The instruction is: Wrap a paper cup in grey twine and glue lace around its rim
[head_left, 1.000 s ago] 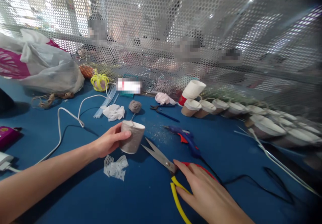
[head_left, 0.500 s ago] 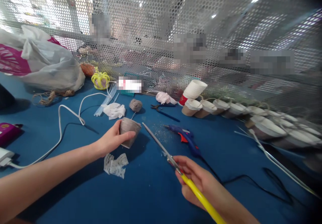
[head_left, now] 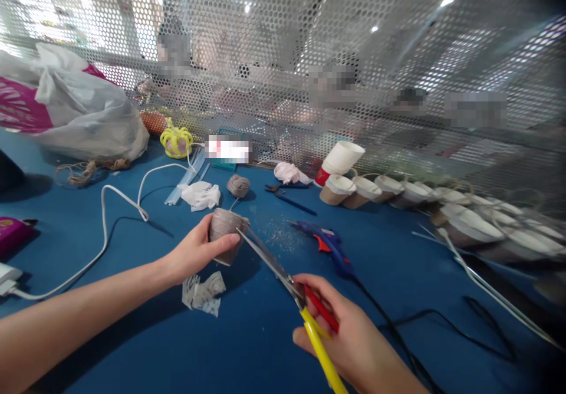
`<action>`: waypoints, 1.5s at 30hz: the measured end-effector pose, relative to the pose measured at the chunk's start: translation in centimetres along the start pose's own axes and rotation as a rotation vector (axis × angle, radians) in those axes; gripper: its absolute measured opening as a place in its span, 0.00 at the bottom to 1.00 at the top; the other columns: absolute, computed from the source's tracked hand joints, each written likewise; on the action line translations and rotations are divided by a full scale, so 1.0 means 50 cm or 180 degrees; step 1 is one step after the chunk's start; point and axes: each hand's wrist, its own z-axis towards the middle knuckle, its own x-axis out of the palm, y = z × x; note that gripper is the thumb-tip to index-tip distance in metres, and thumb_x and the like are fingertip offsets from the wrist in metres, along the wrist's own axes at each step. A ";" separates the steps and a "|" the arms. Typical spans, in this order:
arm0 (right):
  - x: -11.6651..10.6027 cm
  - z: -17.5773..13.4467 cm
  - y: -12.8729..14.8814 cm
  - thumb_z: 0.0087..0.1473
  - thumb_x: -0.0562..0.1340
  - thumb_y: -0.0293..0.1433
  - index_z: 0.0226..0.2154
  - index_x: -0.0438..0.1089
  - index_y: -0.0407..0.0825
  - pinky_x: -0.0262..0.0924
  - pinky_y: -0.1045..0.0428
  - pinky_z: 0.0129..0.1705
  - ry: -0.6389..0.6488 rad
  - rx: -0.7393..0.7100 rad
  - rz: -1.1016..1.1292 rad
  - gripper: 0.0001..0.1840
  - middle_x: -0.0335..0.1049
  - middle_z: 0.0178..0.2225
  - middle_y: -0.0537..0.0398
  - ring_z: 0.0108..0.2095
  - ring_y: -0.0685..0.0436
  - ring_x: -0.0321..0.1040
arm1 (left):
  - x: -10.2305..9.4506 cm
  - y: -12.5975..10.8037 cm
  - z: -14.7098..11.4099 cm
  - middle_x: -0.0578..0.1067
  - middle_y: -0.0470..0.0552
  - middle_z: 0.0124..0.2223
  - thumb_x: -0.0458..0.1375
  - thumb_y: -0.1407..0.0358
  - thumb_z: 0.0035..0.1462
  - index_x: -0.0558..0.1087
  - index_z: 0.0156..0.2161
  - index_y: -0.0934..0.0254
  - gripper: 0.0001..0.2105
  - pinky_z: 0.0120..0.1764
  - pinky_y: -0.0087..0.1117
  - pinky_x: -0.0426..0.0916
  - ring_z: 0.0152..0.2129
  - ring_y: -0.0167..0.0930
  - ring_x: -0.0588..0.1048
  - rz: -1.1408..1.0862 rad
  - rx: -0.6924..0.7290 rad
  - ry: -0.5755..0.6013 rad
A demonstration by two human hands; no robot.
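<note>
My left hand (head_left: 201, 249) grips a small paper cup (head_left: 224, 229) wound with grey-brown yarn, tilted above the blue table. From the cup a strand runs up to a ball of the same yarn (head_left: 239, 186). In my right hand (head_left: 333, 323) is a pair of long scissors (head_left: 276, 269) with a yellow and a red handle. Its blades are slightly parted, and their tips are at the cup's right side near the yarn. Below the cup lies a torn piece of whitish material (head_left: 204, 294); a crumpled white piece (head_left: 200, 195) is behind it.
A blue glue gun (head_left: 325, 242) lies right of the cup, its black cord trailing toward me. Pliers (head_left: 289, 196) lie behind it. Several wrapped cups (head_left: 338, 190) line the mesh partition (head_left: 265, 46). A plastic bag (head_left: 88, 111) and a white cable (head_left: 106, 217) are left.
My right hand has moved slightly left and turned the scissors, bringing the blade tips to the cup. The blades have parted a little. My left hand has tilted the cup slightly.
</note>
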 end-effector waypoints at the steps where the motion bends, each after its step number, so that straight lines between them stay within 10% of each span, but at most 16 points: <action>1: 0.002 0.002 -0.003 0.33 0.61 0.28 0.40 0.66 0.52 0.63 0.57 0.27 -0.0037 -0.0044 -0.0029 0.24 0.65 0.26 0.61 0.24 0.51 0.64 | 0.000 0.000 0.000 0.71 0.56 0.42 0.60 0.55 0.48 0.61 0.47 0.69 0.25 0.40 0.34 0.67 0.37 0.35 0.71 0.0014 0.0005 0.0007; 28: 0.010 0.024 -0.026 0.40 0.67 0.36 0.46 0.65 0.52 0.65 0.51 0.31 -0.0722 -0.1722 -0.1438 0.27 0.66 0.34 0.53 0.30 0.45 0.67 | 0.002 0.006 -0.027 0.74 0.54 0.41 0.59 0.54 0.48 0.64 0.50 0.67 0.27 0.38 0.33 0.67 0.37 0.36 0.72 0.0878 0.0223 0.0599; 45: 0.015 0.017 -0.030 0.43 0.67 0.36 0.46 0.63 0.50 0.64 0.52 0.29 -0.0752 -0.1910 -0.1447 0.27 0.66 0.33 0.53 0.29 0.46 0.66 | 0.006 0.004 -0.031 0.73 0.52 0.38 0.59 0.52 0.48 0.63 0.48 0.68 0.26 0.34 0.31 0.67 0.34 0.34 0.71 0.0826 0.0099 0.0641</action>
